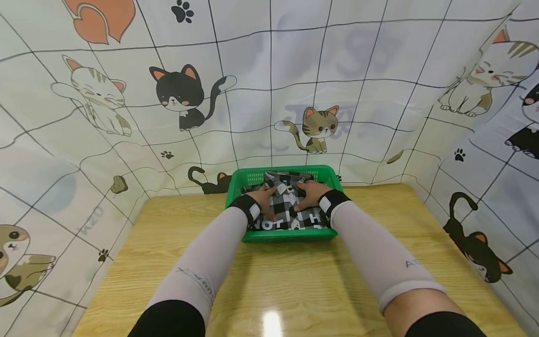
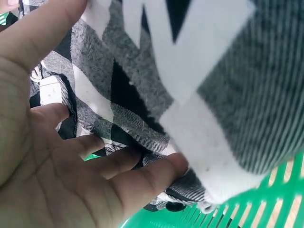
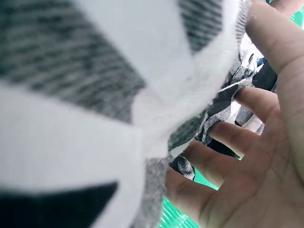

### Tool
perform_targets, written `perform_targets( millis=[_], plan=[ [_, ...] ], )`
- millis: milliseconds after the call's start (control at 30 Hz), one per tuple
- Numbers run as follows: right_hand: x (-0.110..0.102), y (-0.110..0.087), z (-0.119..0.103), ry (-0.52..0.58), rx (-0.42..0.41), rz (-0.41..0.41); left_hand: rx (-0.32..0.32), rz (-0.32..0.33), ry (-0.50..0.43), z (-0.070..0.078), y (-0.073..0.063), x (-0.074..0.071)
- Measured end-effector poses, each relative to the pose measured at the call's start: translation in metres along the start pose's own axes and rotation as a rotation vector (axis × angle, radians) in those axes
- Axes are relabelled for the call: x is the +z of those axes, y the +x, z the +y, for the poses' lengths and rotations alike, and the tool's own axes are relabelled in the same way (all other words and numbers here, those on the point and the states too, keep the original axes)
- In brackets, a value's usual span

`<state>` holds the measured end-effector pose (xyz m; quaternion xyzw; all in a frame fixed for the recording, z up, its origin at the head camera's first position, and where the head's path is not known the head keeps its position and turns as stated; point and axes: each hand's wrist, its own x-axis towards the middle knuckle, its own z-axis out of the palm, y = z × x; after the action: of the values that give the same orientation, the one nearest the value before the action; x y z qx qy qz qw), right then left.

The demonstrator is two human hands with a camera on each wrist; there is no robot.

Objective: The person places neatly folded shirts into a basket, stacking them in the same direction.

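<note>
A folded black, white and grey plaid garment (image 1: 289, 200), with white letters and a dog-like print, lies in a green plastic basket (image 1: 290, 237). From the left side my left hand (image 1: 264, 201) holds the cloth. Its thumb lies above and its curved fingers (image 2: 137, 183) reach under the fabric, hiding their tips. On the other side my right hand (image 1: 312, 194) grips the same garment. In the right wrist view, the fingertips of the right hand (image 3: 256, 166) are tucked behind the cloth. Both hands are inside the basket's rim.
The basket stands at the back of a wooden table (image 1: 290, 281), near a white wall cloth (image 1: 252, 112) printed with cats and grid lines. Similar printed cloth hangs along both sides. More plaid fabric shows behind the fingers in the wrist views.
</note>
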<state>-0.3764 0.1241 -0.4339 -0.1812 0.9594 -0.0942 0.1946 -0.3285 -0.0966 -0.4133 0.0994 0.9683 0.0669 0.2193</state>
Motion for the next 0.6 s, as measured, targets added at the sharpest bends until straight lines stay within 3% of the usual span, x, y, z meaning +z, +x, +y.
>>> perform_targets(
  millis=[133, 367, 500, 600],
  plan=[
    [0.000, -0.001, 0.000, -0.013, 0.017, -0.013, 0.014, 0.002, -0.012, 0.002, -0.006, 0.000],
    [0.002, 0.002, 0.002, 0.008, 0.017, -0.005, 0.011, 0.000, -0.027, -0.004, -0.003, 0.000],
    [-0.006, -0.010, 0.002, 0.048, -0.024, 0.004, 0.036, 0.004, -0.006, -0.008, 0.003, -0.002],
    [-0.015, -0.028, 0.006, 0.080, -0.076, 0.034, 0.080, 0.035, -0.029, -0.010, -0.002, -0.012]
  ],
)
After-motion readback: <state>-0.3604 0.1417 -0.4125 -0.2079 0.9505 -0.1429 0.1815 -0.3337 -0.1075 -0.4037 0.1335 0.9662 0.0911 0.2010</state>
